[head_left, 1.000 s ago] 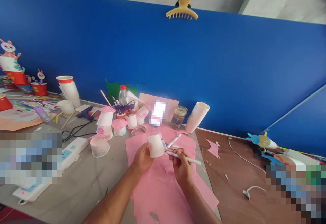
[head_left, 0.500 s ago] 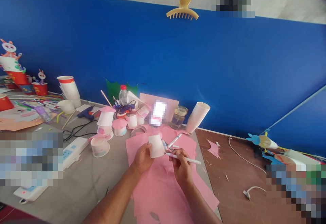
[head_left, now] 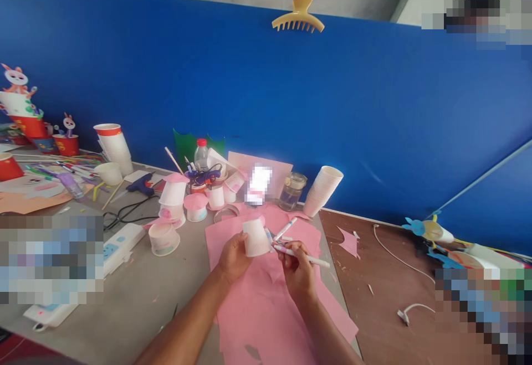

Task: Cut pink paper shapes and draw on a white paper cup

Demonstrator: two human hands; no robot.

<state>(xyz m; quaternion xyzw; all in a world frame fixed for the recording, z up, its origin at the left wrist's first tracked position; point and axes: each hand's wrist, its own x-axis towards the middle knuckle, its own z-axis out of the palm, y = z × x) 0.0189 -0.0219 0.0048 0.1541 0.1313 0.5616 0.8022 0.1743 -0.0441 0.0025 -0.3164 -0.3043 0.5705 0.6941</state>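
Observation:
My left hand is closed on a white paper cup, held upside down with its wide rim low. In my right hand is a marker pen with a white barrel, its tip pointing left toward the cup's side, a short gap apart. Beneath both hands lies pink paper in overlapping sheets. Just behind the cup, another marker rests slanted on the pink paper, with more small items that the cup and hand partly cover.
At the back stand a tall stack of paper cups, a glass jar and a blurred bright phone. Pink-topped cups sit left, near a glue gun and a power strip. A white cable lies right.
My right hand has shifted slightly, and the marker's tip has moved a little up and to the right. The cup in my left hand has turned and tilted slightly.

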